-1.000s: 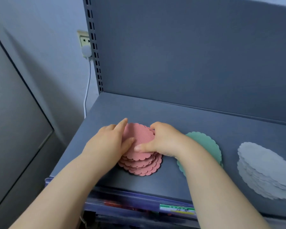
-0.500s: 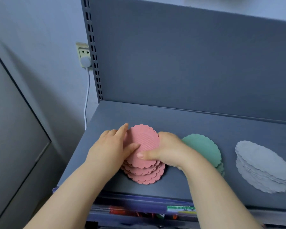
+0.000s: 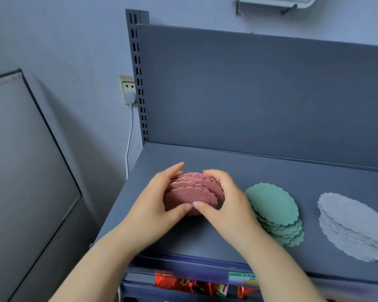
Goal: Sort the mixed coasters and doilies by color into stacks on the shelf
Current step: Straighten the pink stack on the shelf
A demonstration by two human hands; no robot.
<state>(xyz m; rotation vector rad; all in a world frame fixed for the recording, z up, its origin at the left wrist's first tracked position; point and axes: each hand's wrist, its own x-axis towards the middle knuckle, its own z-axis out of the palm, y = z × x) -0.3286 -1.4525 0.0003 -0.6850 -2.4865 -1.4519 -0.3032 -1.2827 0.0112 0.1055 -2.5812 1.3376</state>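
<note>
Since half a second ago, the pink stack point(image 3: 193, 191) has gone from lying fanned and flat to being gathered up on edge at the left end of the shelf point(image 3: 205, 158). I note my left hand point(image 3: 150, 207) and right hand point(image 3: 226, 205) both curled round it, thumbs meeting at the front.

Recommended: squeeze evenly from both sides, tap the lower edge down to line up the scallops, then lay it flat, clear of the green stack point(image 3: 275, 211).

Not verifiable: whether the lower edge touches the shelf, since my thumbs cover it, and the piece count. The grey stack point(image 3: 351, 225) is cut off at the right edge of the frame.
</note>
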